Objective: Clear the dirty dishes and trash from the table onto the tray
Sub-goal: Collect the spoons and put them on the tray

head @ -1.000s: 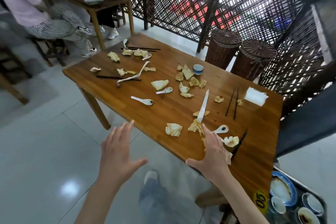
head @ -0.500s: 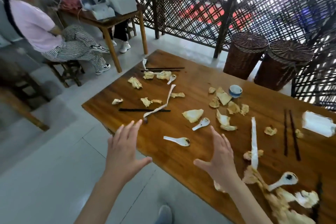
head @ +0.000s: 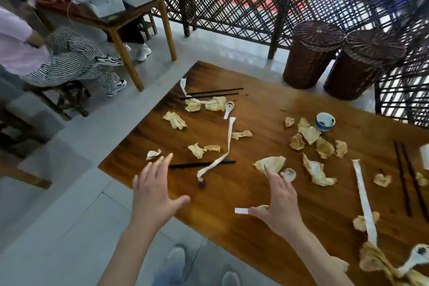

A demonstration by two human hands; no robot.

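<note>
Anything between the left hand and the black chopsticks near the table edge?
Nothing visible blocks it. The left hand hovers open just short of the chopsticks. A twisted paper strip drapes over their far half, so it may drag along when they are lifted.

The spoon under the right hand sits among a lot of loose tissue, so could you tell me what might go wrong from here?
The right hand hovers open over a white spoon; a sweep could knock it off the near table edge.

The crumpled tissues are light and scattered, so some may be pushed onto the floor.

The small blue cup looks stained inside; tipping it could spill residue.
</note>
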